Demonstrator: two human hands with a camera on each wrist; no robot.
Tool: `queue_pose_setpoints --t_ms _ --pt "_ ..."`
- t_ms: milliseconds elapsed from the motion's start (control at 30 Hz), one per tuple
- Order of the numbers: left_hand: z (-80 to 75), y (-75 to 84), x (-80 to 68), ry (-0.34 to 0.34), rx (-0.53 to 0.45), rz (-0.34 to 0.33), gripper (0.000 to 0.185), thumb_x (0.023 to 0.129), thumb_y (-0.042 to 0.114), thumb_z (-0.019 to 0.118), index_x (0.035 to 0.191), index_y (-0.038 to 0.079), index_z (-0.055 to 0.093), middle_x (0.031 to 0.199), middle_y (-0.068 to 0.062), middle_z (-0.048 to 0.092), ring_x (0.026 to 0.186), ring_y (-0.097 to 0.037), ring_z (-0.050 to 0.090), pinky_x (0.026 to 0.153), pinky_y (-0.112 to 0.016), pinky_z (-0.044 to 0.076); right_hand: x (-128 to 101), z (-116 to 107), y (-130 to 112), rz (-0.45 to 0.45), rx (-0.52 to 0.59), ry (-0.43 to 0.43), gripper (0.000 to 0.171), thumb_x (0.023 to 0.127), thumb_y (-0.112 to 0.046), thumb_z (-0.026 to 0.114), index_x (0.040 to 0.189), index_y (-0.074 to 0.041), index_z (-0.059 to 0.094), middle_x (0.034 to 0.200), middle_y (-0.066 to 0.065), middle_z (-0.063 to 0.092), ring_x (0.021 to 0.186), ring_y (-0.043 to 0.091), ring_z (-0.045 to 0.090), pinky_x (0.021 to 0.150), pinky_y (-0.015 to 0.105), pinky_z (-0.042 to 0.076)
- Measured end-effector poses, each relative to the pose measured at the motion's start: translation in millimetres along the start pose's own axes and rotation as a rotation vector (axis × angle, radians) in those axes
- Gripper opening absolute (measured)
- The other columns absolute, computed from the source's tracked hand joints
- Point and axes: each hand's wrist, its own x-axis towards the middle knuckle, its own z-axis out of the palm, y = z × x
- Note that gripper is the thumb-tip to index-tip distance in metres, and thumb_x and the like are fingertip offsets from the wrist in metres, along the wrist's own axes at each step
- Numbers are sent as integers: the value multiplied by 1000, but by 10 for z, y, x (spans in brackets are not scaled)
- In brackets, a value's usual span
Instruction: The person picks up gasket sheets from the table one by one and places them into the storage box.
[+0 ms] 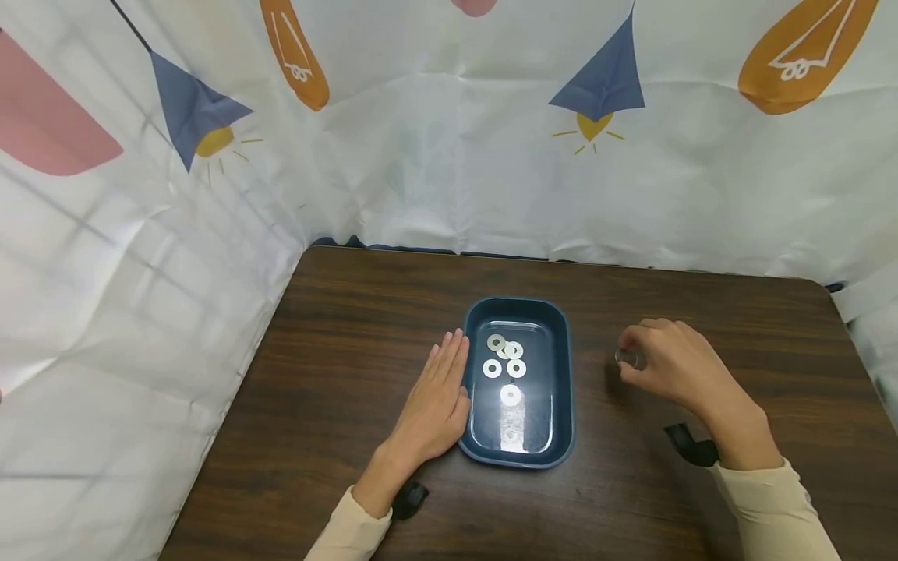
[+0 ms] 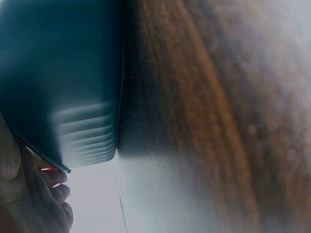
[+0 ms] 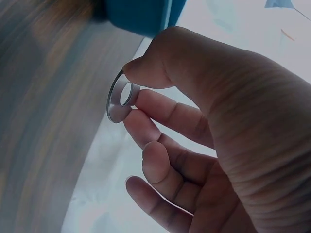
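Note:
A flat metal washer [image 3: 116,99] is pinched between the thumb and fingers of my right hand [image 1: 673,362], to the right of the tray and over the table. In the right wrist view the washer stands on edge, its hole visible. My left hand [image 1: 435,397] lies with straight fingers along the left side of a blue rectangular tray [image 1: 570,389], touching its rim. Several washers [image 1: 493,368] lie flat inside the tray, a couple of them overlapping near the top. The left wrist view shows the tray's outer wall [image 2: 63,63] and part of the left hand's fingers [image 2: 58,194].
The dark wood-grain table [image 1: 351,327] extends around the tray on all sides. Behind it and to the left hangs a white curtain [image 1: 421,156] with printed lamps and bulbs. Black straps [image 1: 691,446] sit at the wrists.

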Motion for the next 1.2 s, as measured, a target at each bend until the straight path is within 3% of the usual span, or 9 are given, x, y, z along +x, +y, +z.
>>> queue_pose_setpoints --t_ms 233,533,800,1200 --pt "3 -5 -1 -10 1 -1 74 105 20 46 171 9 14 181 -3 6 169 -19 4 138 -45 16 36 -56 -121 -58 -17 45 15 80 -17 84 93 -13 77 91 4 75 70 13 57 67 41 54" --pt "-1 3 1 -20 -1 -7 74 105 20 46 171 9 13 181 -2 5 169 -18 4 138 -45 15 85 -88 -317 -126 -12 68 14 80 -13 82 92 -12 77 89 2 72 76 16 60 69 38 55" --pt "7 19 -14 -12 -14 -11 74 105 21 46 171 10 14 181 -3 7 169 -20 6 137 -47 17 121 -103 -539 -215 -69 153 15 76 -11 84 89 -11 76 84 3 70 80 23 63 81 44 55" --pt "10 13 -6 -6 0 -13 74 105 21 45 171 11 13 182 -1 5 169 -20 6 137 -48 18 185 -118 -731 -262 -106 135 14 77 -12 83 89 -11 76 84 2 69 86 24 66 86 45 53"
